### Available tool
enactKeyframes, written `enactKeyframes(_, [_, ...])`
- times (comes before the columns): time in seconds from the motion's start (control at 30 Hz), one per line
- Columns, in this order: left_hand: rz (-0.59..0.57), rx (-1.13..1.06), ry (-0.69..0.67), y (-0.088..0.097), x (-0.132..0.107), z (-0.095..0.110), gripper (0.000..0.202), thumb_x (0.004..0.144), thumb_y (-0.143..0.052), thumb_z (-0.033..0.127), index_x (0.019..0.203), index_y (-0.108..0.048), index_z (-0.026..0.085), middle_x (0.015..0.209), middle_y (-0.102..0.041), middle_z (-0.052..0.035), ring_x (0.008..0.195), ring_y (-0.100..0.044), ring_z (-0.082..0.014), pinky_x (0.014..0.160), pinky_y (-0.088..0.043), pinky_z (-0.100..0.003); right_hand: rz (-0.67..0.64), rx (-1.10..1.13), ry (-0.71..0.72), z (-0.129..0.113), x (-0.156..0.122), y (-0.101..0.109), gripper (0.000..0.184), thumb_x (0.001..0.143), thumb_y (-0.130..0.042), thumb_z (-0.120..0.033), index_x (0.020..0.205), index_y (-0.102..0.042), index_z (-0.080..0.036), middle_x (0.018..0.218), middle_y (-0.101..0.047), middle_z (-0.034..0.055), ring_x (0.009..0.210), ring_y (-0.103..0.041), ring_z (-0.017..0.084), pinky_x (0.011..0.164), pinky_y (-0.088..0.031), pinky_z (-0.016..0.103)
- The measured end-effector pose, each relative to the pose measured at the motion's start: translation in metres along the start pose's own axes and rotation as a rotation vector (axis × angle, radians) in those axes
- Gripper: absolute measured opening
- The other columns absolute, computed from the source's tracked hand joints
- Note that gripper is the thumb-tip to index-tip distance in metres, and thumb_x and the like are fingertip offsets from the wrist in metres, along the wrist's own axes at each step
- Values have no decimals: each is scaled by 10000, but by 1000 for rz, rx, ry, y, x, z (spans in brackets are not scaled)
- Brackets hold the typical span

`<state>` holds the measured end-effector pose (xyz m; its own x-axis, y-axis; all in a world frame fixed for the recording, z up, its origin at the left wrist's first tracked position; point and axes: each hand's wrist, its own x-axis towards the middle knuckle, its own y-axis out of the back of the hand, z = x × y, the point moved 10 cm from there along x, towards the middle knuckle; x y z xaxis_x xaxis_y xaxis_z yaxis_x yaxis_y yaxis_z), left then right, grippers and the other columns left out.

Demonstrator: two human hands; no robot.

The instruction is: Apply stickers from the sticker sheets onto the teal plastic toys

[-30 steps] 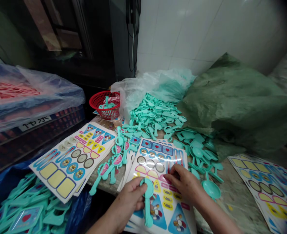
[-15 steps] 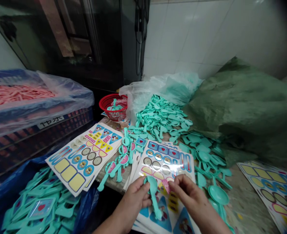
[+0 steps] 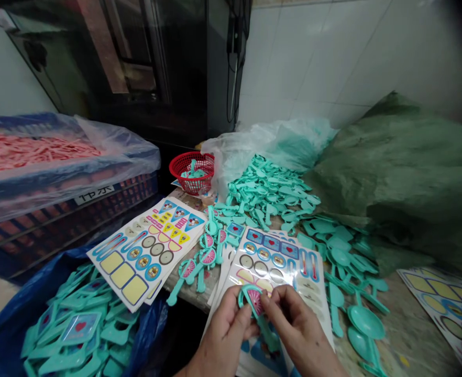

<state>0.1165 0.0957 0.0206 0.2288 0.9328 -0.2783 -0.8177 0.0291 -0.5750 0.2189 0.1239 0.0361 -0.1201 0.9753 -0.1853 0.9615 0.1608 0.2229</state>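
My left hand (image 3: 225, 335) grips a teal plastic toy paddle (image 3: 256, 314) by its round head, handle pointing down to the right. My right hand (image 3: 294, 327) pinches a pink fan-shaped sticker (image 3: 254, 300) and presses it onto the paddle's head. Both hands hover over a sticker sheet (image 3: 276, 262) lying at the table's front edge. Finished paddles with pink stickers (image 3: 201, 256) lie just left of that sheet.
A second sticker sheet (image 3: 148, 248) overhangs the table at left, a third (image 3: 447, 298) lies at right. Loose teal parts (image 3: 266, 191) are heaped behind, with a red basket (image 3: 194, 170), a clear bag and a green sack (image 3: 404, 173). A blue bag of teal pieces (image 3: 77, 330) sits below left.
My right hand peeled a pink sticker off the sheet and brought it onto the paddle's head. The left hand tilted the paddle. The camera shifted left.
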Motion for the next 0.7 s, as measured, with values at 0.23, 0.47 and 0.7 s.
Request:
enactKeyframes(0.23, [-17, -1, 13, 2, -2, 0, 352, 850, -549, 353, 1162, -466, 214, 1226, -563, -92, 1106, -550, -234, 911, -451, -357, 2, 23, -5, -1, 1, 0, 322, 785, -552, -514, 704, -421, -231, 608, -382, -65, 557, -350, 105, 485, -327, 211])
enactKeyframes(0.47, [-35, 26, 6, 1, -2, 0, 317, 872, -517, 334, 1169, -484, 230, 1226, -564, -77, 1116, -540, -226, 910, -448, -353, -1, -17, 1, 1, 2, 1, 331, 790, -532, -525, 691, -420, -230, 586, -382, -62, 542, -345, 111, 476, -319, 213])
enactKeyframes(0.7, [-34, 7, -14, -6, -7, 8, 364, 842, -553, 372, 1160, -487, 209, 1159, -586, -88, 1041, -572, -216, 882, -453, -349, 43, -161, 55, -7, 0, 5, 340, 809, -497, -527, 680, -414, -224, 580, -364, -68, 523, -367, 106, 481, -332, 217])
